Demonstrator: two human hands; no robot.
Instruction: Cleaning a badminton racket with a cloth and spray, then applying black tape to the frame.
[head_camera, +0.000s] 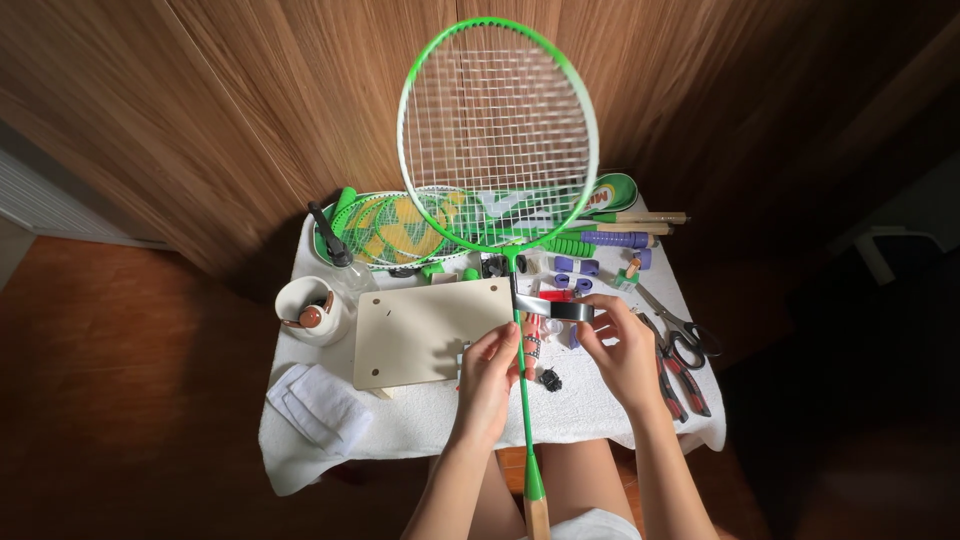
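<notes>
At frame centre, the left hand (492, 352) pinches the green racket (498, 140) shaft; the right hand (618, 338) fingers grip a black tape strip (560, 309), seemingly just starting, wooden handle bare.

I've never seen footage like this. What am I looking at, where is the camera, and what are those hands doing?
There is no machine here: a person wears a camera on the head, looking down at their own two bare hands. The left hand pinches the thin shaft of a green-framed badminton racket standing upright. The right hand holds a strip of dark tape against that shaft. Below is a small table under a white cloth, bearing a beige board, a white cup, scissors and more rackets.
</notes>
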